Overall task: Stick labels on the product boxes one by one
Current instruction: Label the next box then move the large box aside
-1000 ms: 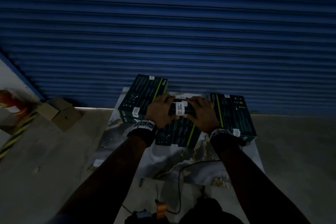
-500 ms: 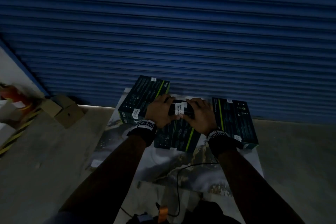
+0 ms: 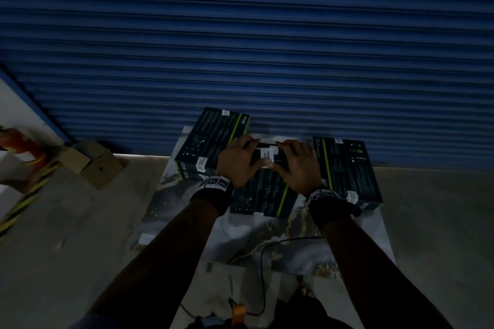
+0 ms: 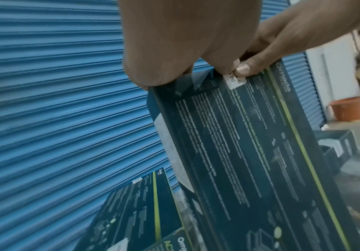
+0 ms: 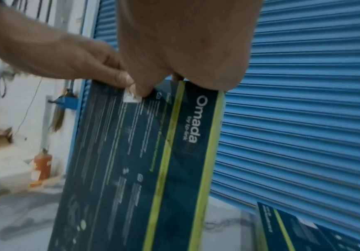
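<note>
Now both hands (image 3: 266,161) on label (image 3: 266,157), mid box (image 3: 263,195).

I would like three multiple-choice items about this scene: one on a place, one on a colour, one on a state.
1. Where is the white paper label being stuck?
A. the far end of the middle dark product box
B. the floor
C. the orange bucket

2. What colour is the ribbed roller shutter?
A. red
B. blue
C. white

3. What are the left hand and right hand doing?
A. hanging idle
B. both pressing the label
C. lifting a cable

Key: 1 A, the label wraps that box end; 2 B, every view shows blue; 3 B, both thumbs meet on the label.
</note>
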`<state>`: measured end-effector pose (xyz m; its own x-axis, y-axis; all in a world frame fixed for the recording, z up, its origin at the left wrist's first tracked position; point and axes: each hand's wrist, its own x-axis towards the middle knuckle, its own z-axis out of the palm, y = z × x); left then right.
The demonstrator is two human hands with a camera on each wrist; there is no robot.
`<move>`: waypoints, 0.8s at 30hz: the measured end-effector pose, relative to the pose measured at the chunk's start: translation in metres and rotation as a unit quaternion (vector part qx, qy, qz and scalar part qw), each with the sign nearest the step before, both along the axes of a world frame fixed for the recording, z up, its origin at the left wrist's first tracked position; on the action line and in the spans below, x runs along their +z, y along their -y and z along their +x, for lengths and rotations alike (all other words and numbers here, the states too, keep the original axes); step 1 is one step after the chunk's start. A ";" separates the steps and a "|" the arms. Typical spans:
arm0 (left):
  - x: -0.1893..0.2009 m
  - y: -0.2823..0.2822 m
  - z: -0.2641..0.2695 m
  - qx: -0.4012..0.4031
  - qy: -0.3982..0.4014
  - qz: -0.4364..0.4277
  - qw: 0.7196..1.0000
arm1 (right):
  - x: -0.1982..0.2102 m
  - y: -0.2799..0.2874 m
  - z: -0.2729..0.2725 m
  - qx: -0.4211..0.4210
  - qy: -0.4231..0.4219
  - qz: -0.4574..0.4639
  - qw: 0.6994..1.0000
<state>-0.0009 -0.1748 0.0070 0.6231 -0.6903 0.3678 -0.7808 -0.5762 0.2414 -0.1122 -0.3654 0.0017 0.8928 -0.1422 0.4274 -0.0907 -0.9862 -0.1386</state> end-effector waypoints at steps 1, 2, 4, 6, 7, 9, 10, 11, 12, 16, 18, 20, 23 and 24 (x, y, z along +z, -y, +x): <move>-0.002 0.000 0.001 -0.002 0.002 0.003 1.000 | -0.001 0.000 0.000 -0.002 -0.002 -0.005 1.000; -0.003 -0.001 0.002 -0.004 0.004 0.009 1.000 | -0.001 0.000 0.000 -0.004 -0.005 -0.007 1.000; -0.005 -0.002 0.005 -0.008 0.012 0.028 1.000 | -0.001 -0.001 0.001 -0.006 -0.017 -0.012 1.000; -0.007 -0.002 0.007 -0.011 0.017 0.049 0.999 | 0.000 0.000 0.001 -0.003 -0.032 -0.018 0.999; -0.009 -0.002 0.007 -0.014 0.018 0.058 0.998 | 0.000 0.000 0.001 0.000 -0.036 -0.016 0.999; -0.011 -0.004 0.009 -0.023 0.026 0.075 0.997 | 0.001 0.001 0.000 0.005 -0.035 -0.003 0.999; -0.011 -0.005 0.008 -0.025 0.030 0.078 0.996 | 0.001 0.001 -0.001 0.007 -0.031 0.006 0.999; -0.011 -0.006 0.007 -0.023 0.032 0.071 0.997 | 0.001 0.001 -0.001 0.009 -0.024 0.012 1.000; -0.009 -0.006 0.005 -0.016 0.033 0.057 0.998 | 0.001 0.000 -0.002 0.009 -0.017 0.017 1.000; -0.006 -0.003 -0.003 0.005 0.037 0.035 0.999 | 0.000 -0.004 -0.003 -0.007 -0.003 0.013 1.000; -0.006 -0.003 -0.002 0.007 0.039 0.045 0.998 | -0.002 -0.004 -0.001 -0.009 -0.004 0.001 1.000; -0.005 -0.003 0.000 -0.007 0.035 0.057 0.998 | -0.003 -0.001 -0.001 -0.002 -0.014 -0.023 1.000; -0.004 -0.004 0.003 -0.026 0.028 0.077 0.996 | -0.003 0.002 -0.004 0.017 -0.039 -0.058 0.997; -0.004 -0.005 0.004 -0.031 0.024 0.081 0.996 | -0.003 0.002 -0.004 0.018 -0.041 -0.056 0.997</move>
